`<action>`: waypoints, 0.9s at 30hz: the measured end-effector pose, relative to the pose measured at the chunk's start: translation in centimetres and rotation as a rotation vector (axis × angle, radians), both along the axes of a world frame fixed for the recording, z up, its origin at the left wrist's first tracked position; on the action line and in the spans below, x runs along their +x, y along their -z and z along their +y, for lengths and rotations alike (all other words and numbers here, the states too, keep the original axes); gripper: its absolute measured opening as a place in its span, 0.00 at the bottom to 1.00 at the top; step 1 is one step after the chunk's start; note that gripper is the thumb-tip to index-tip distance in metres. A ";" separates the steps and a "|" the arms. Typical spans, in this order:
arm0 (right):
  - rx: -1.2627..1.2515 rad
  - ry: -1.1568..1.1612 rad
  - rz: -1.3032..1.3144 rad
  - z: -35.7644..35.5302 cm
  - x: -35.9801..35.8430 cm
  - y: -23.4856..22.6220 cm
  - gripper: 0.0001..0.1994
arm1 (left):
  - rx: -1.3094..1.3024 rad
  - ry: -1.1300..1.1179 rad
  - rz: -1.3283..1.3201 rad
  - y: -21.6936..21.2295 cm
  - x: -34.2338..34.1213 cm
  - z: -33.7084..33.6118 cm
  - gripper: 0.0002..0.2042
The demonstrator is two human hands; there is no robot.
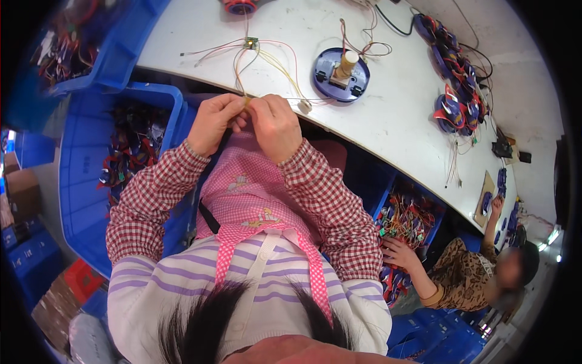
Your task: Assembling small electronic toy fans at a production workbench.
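Observation:
At the near edge of the white table (285, 31), my left hand (213, 121) and my right hand (276, 126) meet, thumbs and fingertips pinched together. Thin wires (237, 71) run down from a small green circuit board (250, 43) into both pinches. A small yellowish bit shows between the fingertips, too small to name. More red, yellow and grey wires fan out from the board over the tabletop. Right of my hands lies a round dark-blue plastic housing (341, 75) with a white-topped cylindrical part standing in it.
A blue bin (85, 176) of wired dark parts stands left, below another blue bin (115, 54). Blue-and-red assemblies (451, 112) line the table's far right. A co-worker (464, 273) at right reaches into a blue crate (433, 224) of wired parts. A red part (239, 6) sits at the top.

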State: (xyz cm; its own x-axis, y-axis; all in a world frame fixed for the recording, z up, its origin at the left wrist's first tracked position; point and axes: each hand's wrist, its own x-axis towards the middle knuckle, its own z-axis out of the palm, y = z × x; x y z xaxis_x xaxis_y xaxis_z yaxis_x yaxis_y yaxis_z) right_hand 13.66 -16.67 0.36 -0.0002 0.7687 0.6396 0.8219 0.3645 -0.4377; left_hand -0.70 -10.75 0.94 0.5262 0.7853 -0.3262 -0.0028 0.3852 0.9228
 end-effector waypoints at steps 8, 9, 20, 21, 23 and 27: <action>-0.103 0.334 0.290 -1.7 11.2 -6.4 0.17 | 1.413 0.145 0.479 -4.5 5.4 1.8 0.30; -0.091 0.316 0.283 -0.6 11.7 -6.2 0.17 | 1.452 0.178 0.394 -3.8 8.2 3.0 0.37; -0.131 0.191 0.072 1.7 13.1 -3.6 0.10 | 1.438 0.239 0.590 1.3 17.3 5.4 0.47; -0.108 0.184 0.025 1.4 13.0 -3.6 0.10 | 1.445 0.228 0.586 1.5 17.4 5.3 0.47; 0.009 0.072 0.032 1.0 13.0 -3.5 0.09 | 1.415 0.244 0.595 0.9 17.6 4.8 0.48; -0.036 0.264 0.265 -0.1 15.6 -6.4 0.06 | 1.367 0.283 0.573 0.3 16.2 5.2 0.48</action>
